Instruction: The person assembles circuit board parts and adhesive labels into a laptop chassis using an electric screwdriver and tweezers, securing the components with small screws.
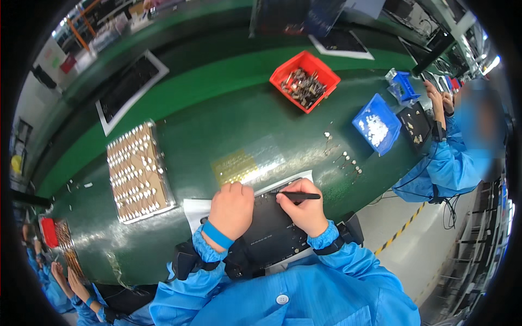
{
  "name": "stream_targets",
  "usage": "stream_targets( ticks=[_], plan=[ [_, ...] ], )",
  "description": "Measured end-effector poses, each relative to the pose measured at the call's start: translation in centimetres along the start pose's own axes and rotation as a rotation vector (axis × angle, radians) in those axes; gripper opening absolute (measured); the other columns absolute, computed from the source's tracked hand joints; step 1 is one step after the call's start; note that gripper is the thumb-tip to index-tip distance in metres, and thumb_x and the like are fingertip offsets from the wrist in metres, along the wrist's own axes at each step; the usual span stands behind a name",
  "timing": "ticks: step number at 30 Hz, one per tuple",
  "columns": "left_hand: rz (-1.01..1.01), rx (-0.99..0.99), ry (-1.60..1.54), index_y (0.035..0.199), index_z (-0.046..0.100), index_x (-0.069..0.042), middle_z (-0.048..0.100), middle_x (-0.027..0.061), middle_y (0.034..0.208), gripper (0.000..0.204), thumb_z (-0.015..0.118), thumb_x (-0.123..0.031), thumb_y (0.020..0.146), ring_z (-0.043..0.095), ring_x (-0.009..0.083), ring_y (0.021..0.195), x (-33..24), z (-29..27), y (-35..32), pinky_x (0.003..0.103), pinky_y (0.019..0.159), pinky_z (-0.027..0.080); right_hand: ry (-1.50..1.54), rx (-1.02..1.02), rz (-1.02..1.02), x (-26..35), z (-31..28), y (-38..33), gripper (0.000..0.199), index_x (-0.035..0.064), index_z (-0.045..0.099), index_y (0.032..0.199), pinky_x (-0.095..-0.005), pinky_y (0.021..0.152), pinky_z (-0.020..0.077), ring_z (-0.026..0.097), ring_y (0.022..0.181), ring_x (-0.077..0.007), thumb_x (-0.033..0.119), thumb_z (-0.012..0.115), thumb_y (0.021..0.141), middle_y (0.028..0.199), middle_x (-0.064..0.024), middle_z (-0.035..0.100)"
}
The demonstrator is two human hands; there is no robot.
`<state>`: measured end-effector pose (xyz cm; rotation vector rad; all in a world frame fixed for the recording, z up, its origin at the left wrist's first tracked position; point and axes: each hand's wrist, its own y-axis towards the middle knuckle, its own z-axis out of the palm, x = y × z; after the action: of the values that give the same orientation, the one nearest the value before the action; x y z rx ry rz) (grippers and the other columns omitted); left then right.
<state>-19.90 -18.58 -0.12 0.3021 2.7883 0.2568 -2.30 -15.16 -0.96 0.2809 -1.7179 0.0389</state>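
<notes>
A flat black panel (274, 231) lies in front of me on a white sheet (197, 211). My right hand (305, 213) is closed around a black pen-shaped tool (302, 195), whose tip points left at the panel's far edge. At the left part of that edge rests my left hand (232, 209), its fingers curled and pressed together. Whatever may be under those fingertips is hidden. Just beyond my hands lies a clear and yellow plastic film (236, 167).
A red bin (280, 89) of small metal parts and a blue bin (390, 142) of white pieces stand beyond. Small white-tipped wires (348, 158) lie nearby. A tray of wired parts (133, 174) sits left. Co-workers' hands (435, 100) are at right and lower left.
</notes>
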Motion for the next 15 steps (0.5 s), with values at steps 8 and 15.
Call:
stream_targets(
  ticks=[8, 15],
  plan=[
    [-0.001, 0.034, -0.328, 0.082, 0.053, 0.002, 0.051, 0.0207, 0.081, 0.007, 0.053, -0.004, 0.08, 0.052, 0.0402, 0.078, 0.0, -3.3, 2.0, 0.044, 0.067, 0.045, 0.5, -0.141, -0.205, 3.1, -4.6, -0.4, 0.023, -0.0014, 0.045, 0.086, -0.0298, 0.065, 0.0522, 0.06, 0.071, -0.0206, -0.014, 0.058, 0.072, 0.086, -0.0149, 0.055],
    [-0.447, -0.431, -0.242, 0.082, 0.058, 0.003, 0.059, 0.0248, 0.077, 0.015, 0.051, -0.01, 0.081, 0.057, 0.0415, 0.076, 12.3, -6.6, 12.1, 0.044, 0.068, 0.045, 0.534, -0.332, -0.254, 2.6, -8.5, 0.9, 0.022, 0.0022, 0.041, 0.085, -0.0272, 0.055, 0.0521, 0.059, 0.061, -0.0182, -0.011, 0.055, 0.075, 0.085, -0.0142, 0.053]
  ],
)
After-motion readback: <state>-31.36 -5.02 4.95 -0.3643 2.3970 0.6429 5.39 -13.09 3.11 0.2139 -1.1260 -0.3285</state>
